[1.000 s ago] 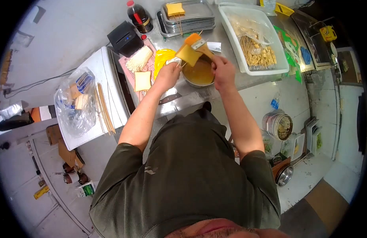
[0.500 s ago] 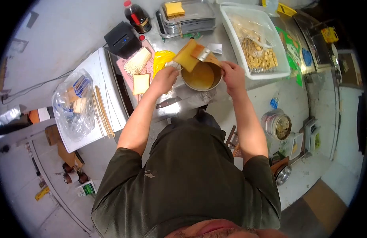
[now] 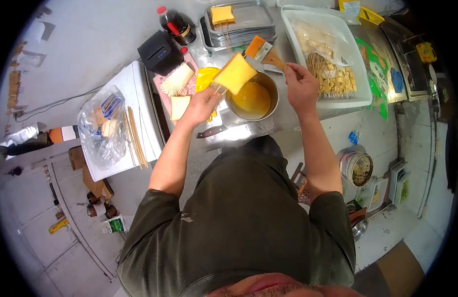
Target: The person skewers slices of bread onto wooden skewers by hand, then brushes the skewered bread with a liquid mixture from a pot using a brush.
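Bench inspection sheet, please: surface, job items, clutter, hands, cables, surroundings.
Surface: shiny metal counter; dark-handled knife near its front edge.
Job items: square yellow bread slice on thin sticks; round metal pot of yellow liquid; wooden-handled, orange-bristled flat brush.
Clutter: crumpled clear plastic bag on the left-hand white top.
Hands: left hand grips the slice's sticks; right hand grips the brush handle.
Cables: thin dark cable along the left wall.
Surroundings: white rectangular plastic tub of skewered food, right.

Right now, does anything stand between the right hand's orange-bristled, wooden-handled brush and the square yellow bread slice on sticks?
Nothing visible does: the brush is beside the bread slice; the round metal pot sits lower.
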Tool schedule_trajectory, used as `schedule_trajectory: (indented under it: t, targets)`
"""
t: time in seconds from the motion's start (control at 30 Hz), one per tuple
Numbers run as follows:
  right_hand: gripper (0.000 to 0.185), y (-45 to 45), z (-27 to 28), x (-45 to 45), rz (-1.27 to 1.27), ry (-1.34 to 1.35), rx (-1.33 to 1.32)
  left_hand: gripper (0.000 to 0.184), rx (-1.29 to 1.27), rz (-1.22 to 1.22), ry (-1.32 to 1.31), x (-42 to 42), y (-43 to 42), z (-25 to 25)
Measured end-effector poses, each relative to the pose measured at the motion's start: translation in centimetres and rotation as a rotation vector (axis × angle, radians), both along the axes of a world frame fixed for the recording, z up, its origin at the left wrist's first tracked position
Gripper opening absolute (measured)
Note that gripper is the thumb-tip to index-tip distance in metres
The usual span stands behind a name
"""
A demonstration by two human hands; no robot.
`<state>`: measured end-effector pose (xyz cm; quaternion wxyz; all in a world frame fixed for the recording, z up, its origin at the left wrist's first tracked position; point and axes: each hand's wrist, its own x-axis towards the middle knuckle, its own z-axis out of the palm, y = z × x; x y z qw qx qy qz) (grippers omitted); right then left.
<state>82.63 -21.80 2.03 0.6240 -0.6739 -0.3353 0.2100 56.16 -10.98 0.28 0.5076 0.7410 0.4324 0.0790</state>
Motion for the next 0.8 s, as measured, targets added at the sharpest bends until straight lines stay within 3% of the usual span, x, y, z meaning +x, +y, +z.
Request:
schedule_trajectory:
  t: [0.17,0.27,0.37,0.47,0.57,0.67,0.8]
  targets:
    - [0.020,0.2,-0.2,-1.3,-0.002,-0.099,-0.096,0.032,-0.015,0.015,0.013,-0.1,-0.8,0.2]
    - [0.020,0.2,-0.1,-1.7,-0.072,-0.072,0.049,0.032,-0.009,0.040,0.003,-0.5,-0.7,0.3]
    - [0.021,-0.2,0.3,-3.4,-0.048,-0.032,0.034,0.031,0.020,0.043,-0.009,-0.4,-0.5,0.0]
    - [0.021,-1.1,-1.0,-5.1,0.021,0.065,-0.150,0.030,0.022,0.050,-0.004,-0.2,-0.1,-0.2]
    - [0.023,-2.5,-1.0,-6.5,0.080,0.254,-0.173,0.032,0.018,0.065,0.032,-0.4,0.1,-0.6]
    - [0.024,-1.7,-1.1,-6.3,0.021,0.450,-0.034,0.032,-0.002,0.061,0.050,0.0,-0.2,-0.1]
    - [0.025,-1.7,-2.2,-9.2,0.018,0.213,-0.159,0.032,-0.009,0.074,0.030,1.1,-0.3,-0.2]
